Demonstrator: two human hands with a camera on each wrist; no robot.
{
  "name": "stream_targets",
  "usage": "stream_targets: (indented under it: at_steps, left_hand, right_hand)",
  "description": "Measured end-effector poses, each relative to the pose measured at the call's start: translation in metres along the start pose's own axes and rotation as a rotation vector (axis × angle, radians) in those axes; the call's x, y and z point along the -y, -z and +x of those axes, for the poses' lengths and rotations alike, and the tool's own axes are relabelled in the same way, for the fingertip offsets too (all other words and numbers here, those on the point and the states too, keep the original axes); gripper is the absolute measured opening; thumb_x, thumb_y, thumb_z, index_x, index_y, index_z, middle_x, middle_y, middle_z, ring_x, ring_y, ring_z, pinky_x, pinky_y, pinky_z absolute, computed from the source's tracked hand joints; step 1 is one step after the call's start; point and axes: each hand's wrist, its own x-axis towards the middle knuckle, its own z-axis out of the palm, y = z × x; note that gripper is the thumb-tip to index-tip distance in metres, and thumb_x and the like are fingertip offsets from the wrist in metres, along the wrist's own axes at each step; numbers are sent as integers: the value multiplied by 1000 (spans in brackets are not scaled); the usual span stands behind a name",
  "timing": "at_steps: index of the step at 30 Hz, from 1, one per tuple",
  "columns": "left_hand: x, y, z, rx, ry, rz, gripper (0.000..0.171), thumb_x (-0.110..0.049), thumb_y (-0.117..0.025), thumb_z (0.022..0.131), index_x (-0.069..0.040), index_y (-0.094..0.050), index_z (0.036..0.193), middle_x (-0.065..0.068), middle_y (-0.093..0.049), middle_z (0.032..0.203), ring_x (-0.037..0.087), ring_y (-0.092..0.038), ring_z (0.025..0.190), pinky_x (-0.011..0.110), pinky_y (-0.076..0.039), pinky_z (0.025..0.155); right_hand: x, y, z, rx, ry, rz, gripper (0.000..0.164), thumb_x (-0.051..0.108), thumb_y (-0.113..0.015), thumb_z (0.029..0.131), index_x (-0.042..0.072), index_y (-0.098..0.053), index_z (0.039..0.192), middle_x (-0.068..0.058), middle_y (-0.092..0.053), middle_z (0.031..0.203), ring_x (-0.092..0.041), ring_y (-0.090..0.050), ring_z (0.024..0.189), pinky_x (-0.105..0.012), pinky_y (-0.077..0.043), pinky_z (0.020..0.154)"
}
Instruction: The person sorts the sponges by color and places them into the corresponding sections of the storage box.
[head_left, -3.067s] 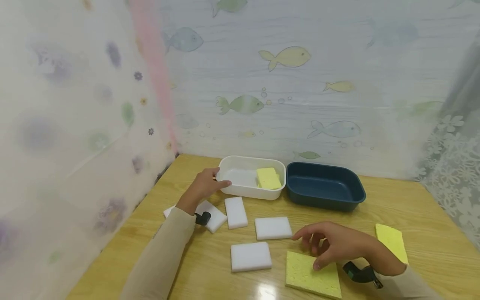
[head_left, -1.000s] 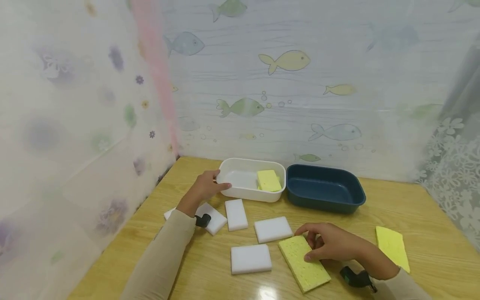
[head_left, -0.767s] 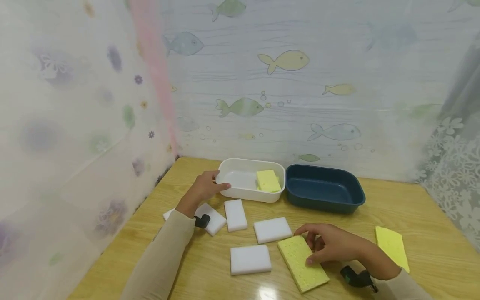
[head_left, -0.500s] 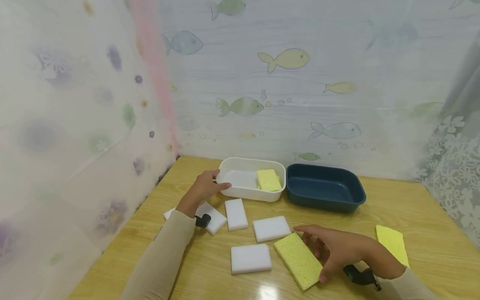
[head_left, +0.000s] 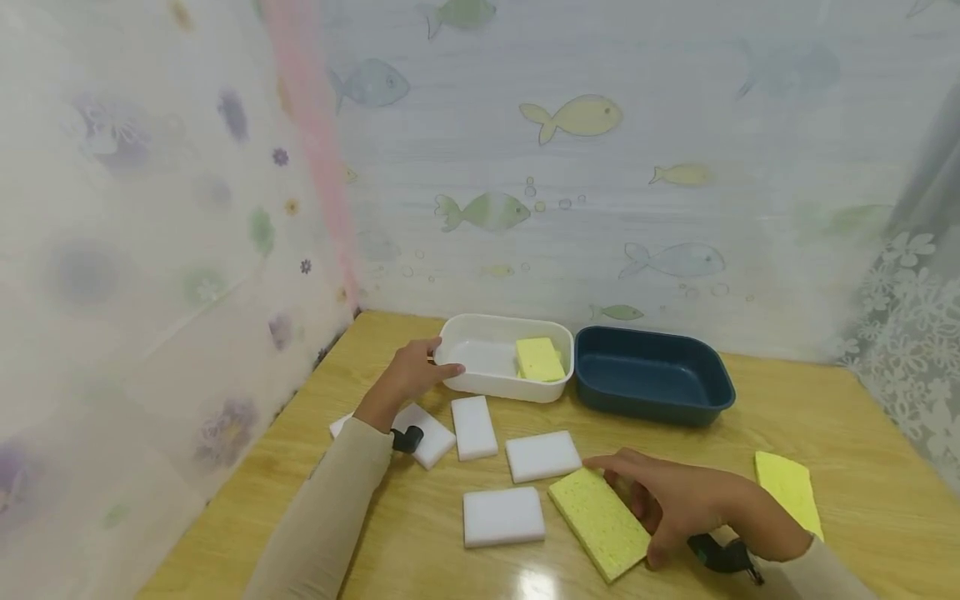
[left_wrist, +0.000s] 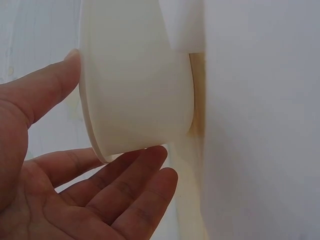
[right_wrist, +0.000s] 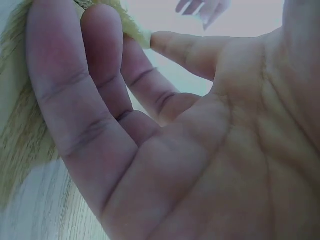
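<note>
In the head view, my left hand [head_left: 411, 372] holds the left end of a white plastic container [head_left: 491, 388]. Its thumb touches the container's rim [left_wrist: 86, 107] and its fingers lie against the outer wall in the left wrist view. A yellow sponge [head_left: 600, 521] lies slanted on the table at front right. My right hand [head_left: 678, 500] grips that sponge by its edges, thumb at the near right side and fingertips at the far side. Only a bit of the sponge [right_wrist: 135, 25] shows in the right wrist view, beyond the fingers.
Yellow sponges [head_left: 538, 358] lie in the white container's right end. A dark blue container [head_left: 652, 408] stands beside it. Several white sponges [head_left: 502, 517] are spread on the wooden table [head_left: 420, 533]. Another yellow sponge [head_left: 789, 492] lies right of my right hand. Patterned curtains [head_left: 570, 167] enclose the table.
The yellow sponge at front right has turned and shifted a little away and left. My right thumb has moved from its top face to its near right edge. The left hand stays put.
</note>
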Motion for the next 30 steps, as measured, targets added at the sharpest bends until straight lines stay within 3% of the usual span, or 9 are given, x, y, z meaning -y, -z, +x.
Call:
stream_targets:
  at_steps: [6, 12, 18, 22, 26, 30]
  left_hand:
    - [0, 1, 0, 1, -3, -2, 91, -53, -71, 80, -8, -31, 149, 14, -48, 139, 24, -50, 123, 45, -43, 99]
    - [1, 0, 1, -1, -6, 1, 92, -53, -71, 80, -8, -31, 149, 13, -49, 139, 24, -51, 122, 44, -44, 97]
    - [0, 0, 4, -11, -33, 30, 93, -55, -71, 78, -7, -33, 148, 13, -51, 138, 23, -52, 122, 41, -46, 96]
    - [0, -1, 5, -10, -31, 28, 92, -54, -72, 78, -7, -34, 148, 13, -52, 136, 23, -52, 120, 42, -46, 95]
    - [0, -2, 4, -8, -37, 24, 90, -52, -72, 79, -8, -36, 147, 12, -54, 133, 22, -55, 116, 41, -47, 93]
    - [0, 0, 2, -8, -7, 19, 92, -55, -71, 79, -10, -32, 149, 12, -50, 138, 23, -50, 123, 43, -44, 97]
  right_hand:
    - [0, -1, 2, -18, -22, -28, 111, 23, -84, 71, 15, -11, 154, -7, -53, 101, -9, -58, 70, -25, -53, 63]
    - [2, -2, 4, -70, -77, -11, 103, 23, -86, 69, 15, -22, 150, -6, -59, 87, -9, -55, 68, -25, -51, 63]
    - [3, -2, 2, -86, -142, 78, 99, 19, -87, 68, 12, -25, 145, -11, -52, 82, -7, -49, 65, -23, -48, 61]
    - [1, -2, 0, -79, -139, 112, 94, 18, -86, 69, 11, -27, 141, -15, -47, 82, -6, -47, 64, -23, -47, 59]
    - [2, -1, -1, -94, -123, 66, 90, 19, -85, 70, 12, -28, 139, -15, -49, 80, -5, -47, 63, -23, -47, 59]
    - [8, 3, 0, -159, -108, -29, 91, 22, -87, 67, 14, -29, 138, -11, -54, 92, -10, -51, 64, -23, -48, 60]
